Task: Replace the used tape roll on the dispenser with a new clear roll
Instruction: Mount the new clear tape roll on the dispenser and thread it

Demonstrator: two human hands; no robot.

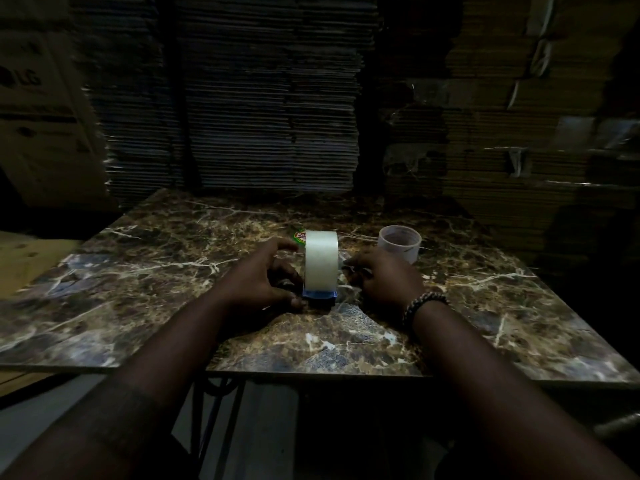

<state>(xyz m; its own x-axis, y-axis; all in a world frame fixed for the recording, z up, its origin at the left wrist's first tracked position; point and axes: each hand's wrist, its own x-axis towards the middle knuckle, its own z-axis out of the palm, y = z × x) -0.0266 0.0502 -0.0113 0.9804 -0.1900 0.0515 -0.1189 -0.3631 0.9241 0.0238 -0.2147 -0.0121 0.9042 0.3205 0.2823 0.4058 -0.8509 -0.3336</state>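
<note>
At the marbled table's (pixel 138 271) centre, the left grip (pixel 266 275) curls round the wide clear tape roll (pixel 321 261) on its blue plastic dispenser (pixel 320 295) from nine o'clock, while the right grip's (pixel 377 278) hold at three o'clock is unclear; a skewed push could jam the roll.

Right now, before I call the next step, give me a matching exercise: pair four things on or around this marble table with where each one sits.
Things:
1. thick clear tape roll
2. pale empty cylindrical core
3. dark-and-light beaded bracelet
4. tall stack of flattened cardboard

Places:
A. behind the brown marble table
B. upright on the blue dispenser
C. around the right wrist
D. standing on the table, right of the roll

Pairs: 1-B, 2-D, 3-C, 4-A
</note>
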